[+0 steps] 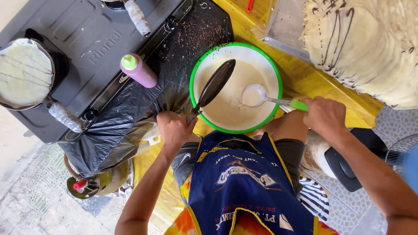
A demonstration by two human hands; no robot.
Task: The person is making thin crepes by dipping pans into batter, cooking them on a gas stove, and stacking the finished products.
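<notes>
The left hand (174,129) is clenching a dark pan (216,84), tilting it over pale batter in a green-rimmed bowl (192,74). The right hand (324,115) is grasping a green-handled ladle (254,95). At ten o'clock, a purple squeeze bottle (139,70) is standing; the crepe stack (370,48) is cut off.

Yellow table (305,78) under bowl (237,126), probably stove (87,43).

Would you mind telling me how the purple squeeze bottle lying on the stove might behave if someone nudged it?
The purple squeeze bottle lies on its side on the stove, so its round body would probably roll. It looks like soft plastic, likely giving under a squeeze rather than breaking. Its green cap appears closed, so a spill seems unlikely.
</notes>
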